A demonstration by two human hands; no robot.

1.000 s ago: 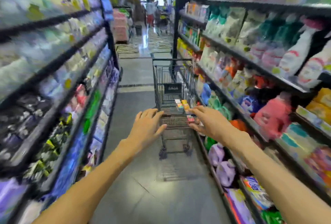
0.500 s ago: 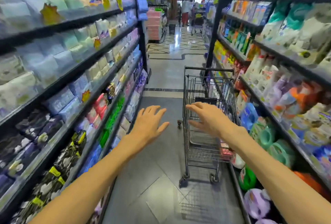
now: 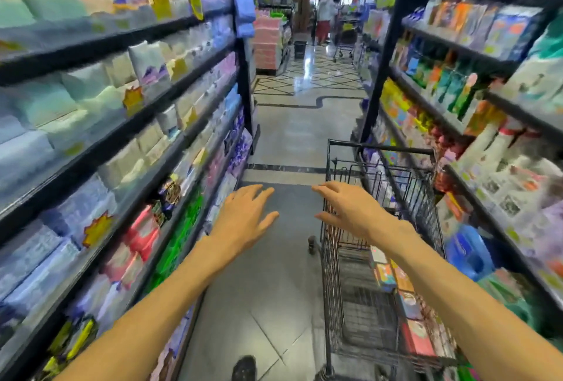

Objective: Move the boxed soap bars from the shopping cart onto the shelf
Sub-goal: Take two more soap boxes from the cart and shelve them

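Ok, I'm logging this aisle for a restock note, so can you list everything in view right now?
Black wire shopping cart: one, right of centre, against the right shelving.
Colourful boxed soap bars: several, count unclear, in a row along the cart's right side.
Black metal shelving on the left: several tiers, pale soft packs, blurred.
Black metal shelving on the right: several tiers, bright bottles, boxes and pouches, blurred.
Grey tiled floor: down the aisle's middle.
Second cart: one, far end of aisle.
People in the distance: a few, far end, too small to count.
Dark shoe: one, bottom edge.
Left hand: open, grip on nothing, above the floor.
Right hand: open, fingers spread over the cart's left rim.
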